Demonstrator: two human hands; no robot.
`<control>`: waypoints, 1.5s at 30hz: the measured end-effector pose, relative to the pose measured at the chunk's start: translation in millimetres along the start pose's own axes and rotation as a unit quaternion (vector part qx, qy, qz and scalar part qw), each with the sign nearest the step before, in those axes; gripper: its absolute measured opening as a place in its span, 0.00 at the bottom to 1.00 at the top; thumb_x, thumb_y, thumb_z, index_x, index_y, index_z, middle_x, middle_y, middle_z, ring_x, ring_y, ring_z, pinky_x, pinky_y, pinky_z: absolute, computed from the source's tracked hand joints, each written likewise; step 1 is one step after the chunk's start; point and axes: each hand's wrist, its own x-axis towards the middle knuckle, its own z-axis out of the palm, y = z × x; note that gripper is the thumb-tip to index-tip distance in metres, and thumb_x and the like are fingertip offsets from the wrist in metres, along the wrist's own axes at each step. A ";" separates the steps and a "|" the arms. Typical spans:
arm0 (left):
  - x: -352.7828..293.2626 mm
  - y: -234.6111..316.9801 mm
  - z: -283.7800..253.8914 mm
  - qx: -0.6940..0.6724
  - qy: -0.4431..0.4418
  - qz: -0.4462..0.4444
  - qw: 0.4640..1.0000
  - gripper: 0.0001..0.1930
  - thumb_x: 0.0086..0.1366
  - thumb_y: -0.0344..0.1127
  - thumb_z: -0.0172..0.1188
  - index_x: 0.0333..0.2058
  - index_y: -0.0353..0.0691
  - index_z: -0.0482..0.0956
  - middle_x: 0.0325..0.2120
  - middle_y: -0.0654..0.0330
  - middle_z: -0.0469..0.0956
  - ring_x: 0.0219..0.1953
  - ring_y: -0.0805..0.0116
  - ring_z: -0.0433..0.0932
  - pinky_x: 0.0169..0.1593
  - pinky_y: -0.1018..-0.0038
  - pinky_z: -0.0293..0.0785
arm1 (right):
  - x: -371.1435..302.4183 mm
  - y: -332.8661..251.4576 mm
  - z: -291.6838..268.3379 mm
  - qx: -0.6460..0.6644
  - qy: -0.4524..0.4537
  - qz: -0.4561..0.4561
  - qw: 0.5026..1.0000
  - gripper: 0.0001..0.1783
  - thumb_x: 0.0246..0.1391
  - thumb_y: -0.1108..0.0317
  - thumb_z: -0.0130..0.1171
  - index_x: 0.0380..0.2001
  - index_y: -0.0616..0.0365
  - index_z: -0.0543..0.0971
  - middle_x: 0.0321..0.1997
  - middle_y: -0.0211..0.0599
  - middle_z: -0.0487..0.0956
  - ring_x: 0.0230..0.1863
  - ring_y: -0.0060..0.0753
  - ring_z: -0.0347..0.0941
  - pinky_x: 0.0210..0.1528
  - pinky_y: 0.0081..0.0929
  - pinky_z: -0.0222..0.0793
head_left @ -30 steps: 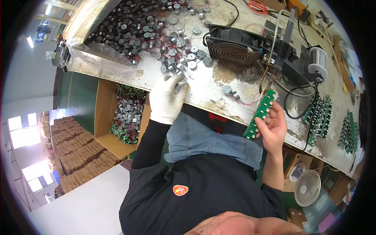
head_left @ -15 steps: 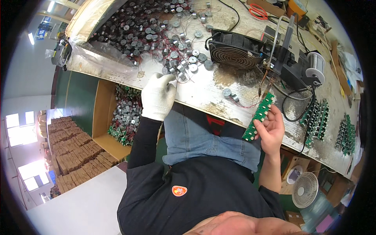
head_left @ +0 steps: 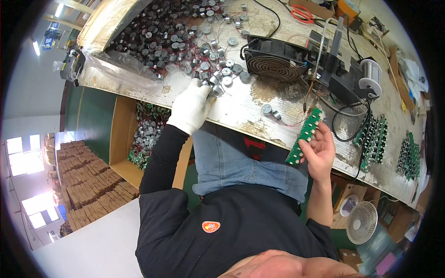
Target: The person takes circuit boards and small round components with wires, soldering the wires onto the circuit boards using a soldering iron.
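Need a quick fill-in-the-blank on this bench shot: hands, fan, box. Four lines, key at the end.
1. The bare right hand holds a ____ circuit board strip.
2. The left hand, at the edge of the pile of small wired motors, wears a ____ glove.
3. On the workbench, as pictured, the black fan stands to the ____ of the wire spool.
4. The open box below the workbench edge is made of ____.

Missing words: green; white; left; cardboard.

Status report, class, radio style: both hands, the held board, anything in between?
White-gloved left hand at pile of round silver metal components, grip unclear. Bare right hand holding long green circuit board. Between hands: two red-wired silver cylinders.
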 end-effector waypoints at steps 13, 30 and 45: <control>-32.3 15.5 7.8 -0.114 0.113 0.016 0.987 0.11 0.52 0.28 0.63 0.36 0.38 0.76 0.34 0.52 0.72 0.32 0.53 0.76 0.36 0.67 0.74 | 1.1 -2.1 0.0 -0.016 0.001 0.008 1.000 0.32 0.49 0.84 0.58 0.57 0.67 0.58 0.43 0.41 0.74 0.26 0.15 0.70 0.19 0.09 0.65; -18.0 11.9 -4.4 -0.461 0.100 -0.161 0.867 0.10 0.61 0.29 0.61 0.38 0.28 0.78 0.25 0.61 0.78 0.24 0.79 0.72 0.27 0.84 0.67 | 0.5 0.4 0.0 -0.005 -0.003 0.004 1.000 0.32 0.50 0.84 0.58 0.57 0.68 0.58 0.44 0.40 0.74 0.25 0.15 0.70 0.19 0.10 0.65; -24.3 111.9 30.5 -0.460 0.020 -0.074 0.885 0.10 0.60 0.35 0.62 0.34 0.33 0.80 0.23 0.60 0.75 0.26 0.74 0.71 0.32 0.78 0.67 | 2.3 -1.1 -4.9 0.016 -0.022 0.045 0.999 0.38 0.47 0.84 0.60 0.61 0.64 0.56 0.45 0.41 0.71 0.30 0.18 0.71 0.22 0.14 0.70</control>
